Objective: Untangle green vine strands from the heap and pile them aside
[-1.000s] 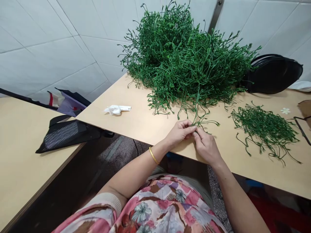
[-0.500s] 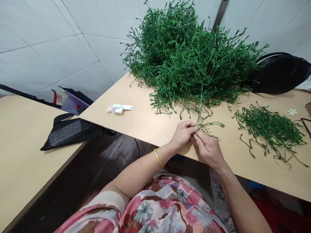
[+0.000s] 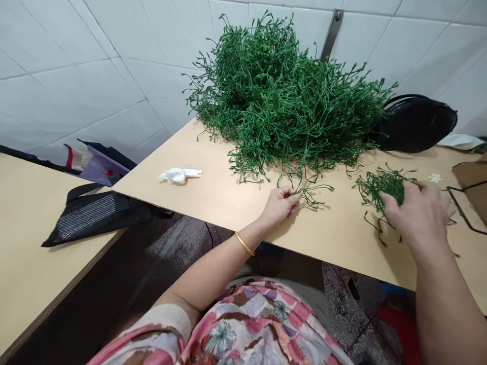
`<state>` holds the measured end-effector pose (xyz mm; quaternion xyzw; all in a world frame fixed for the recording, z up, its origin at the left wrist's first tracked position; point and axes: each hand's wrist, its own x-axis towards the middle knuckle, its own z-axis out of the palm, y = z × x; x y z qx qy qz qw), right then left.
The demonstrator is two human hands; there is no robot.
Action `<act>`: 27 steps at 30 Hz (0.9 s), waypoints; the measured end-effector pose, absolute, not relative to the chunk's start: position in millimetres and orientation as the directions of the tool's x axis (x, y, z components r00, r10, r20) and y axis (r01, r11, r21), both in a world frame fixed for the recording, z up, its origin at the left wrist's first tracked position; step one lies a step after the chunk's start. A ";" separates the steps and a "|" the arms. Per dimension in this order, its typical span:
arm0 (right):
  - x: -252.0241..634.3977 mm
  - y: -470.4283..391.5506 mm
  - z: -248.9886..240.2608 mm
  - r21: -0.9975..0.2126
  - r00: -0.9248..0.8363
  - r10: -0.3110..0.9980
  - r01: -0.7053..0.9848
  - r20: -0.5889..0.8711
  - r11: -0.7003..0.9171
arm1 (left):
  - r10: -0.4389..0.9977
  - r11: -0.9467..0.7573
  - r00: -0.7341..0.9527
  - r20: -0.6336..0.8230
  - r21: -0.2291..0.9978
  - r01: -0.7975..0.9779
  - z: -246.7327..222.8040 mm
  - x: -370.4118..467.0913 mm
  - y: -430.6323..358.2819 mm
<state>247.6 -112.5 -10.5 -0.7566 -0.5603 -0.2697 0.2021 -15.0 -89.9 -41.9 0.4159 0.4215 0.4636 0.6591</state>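
Near the table's front edge, my left hand pinches a few thin green artificial stems, whose forked ends spread to the right. A gold bangle circles that wrist. Over at the right, my right hand reaches over a small heap of loose green stems, thumb apart from the fingers. It hides much of this heap, and its fingertips are partly out of sight. Behind both hands rises a large pile of the same green plastic stems, some trailing forward near my left hand.
A crumpled white tissue lies on the table at the left. Black round bag, white flower piece and brown cardboard are at the right. A black mesh bag rests on the left table, across a gap.
My right hand has left the stems at my left hand and moved right, over the small heap. My left hand still pinches its stems. The view has shifted slightly.
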 end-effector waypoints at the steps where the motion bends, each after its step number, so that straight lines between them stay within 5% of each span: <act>1: 250.8 -110.3 -15.4 -0.011 0.246 0.714 0.948 0.656 -0.317 | 0.963 0.223 0.209 -0.169 0.938 -0.267 -42.6 -14.8 -89.3; 3: 240.3 -113.6 -22.3 -0.053 0.211 0.680 0.968 0.702 -0.246 | 0.965 0.221 0.204 -0.167 0.934 -0.280 -44.5 -13.9 -88.0; 9: 150.3 -132.8 -24.8 -0.165 -0.271 0.718 0.865 0.642 0.474 | 0.952 0.195 0.280 -0.120 0.947 -0.255 -46.9 -14.0 -87.5; 18: 114.6 -116.3 -55.1 -0.287 -0.165 0.831 0.888 0.532 0.360 | 0.880 0.271 0.457 -0.128 0.926 -0.263 -46.9 -20.0 -87.7; 27: 124.1 -133.0 -51.3 0.013 -0.295 0.716 0.928 0.633 0.372 | 0.909 0.130 0.414 -0.054 0.979 -0.157 -44.8 -17.1 -88.0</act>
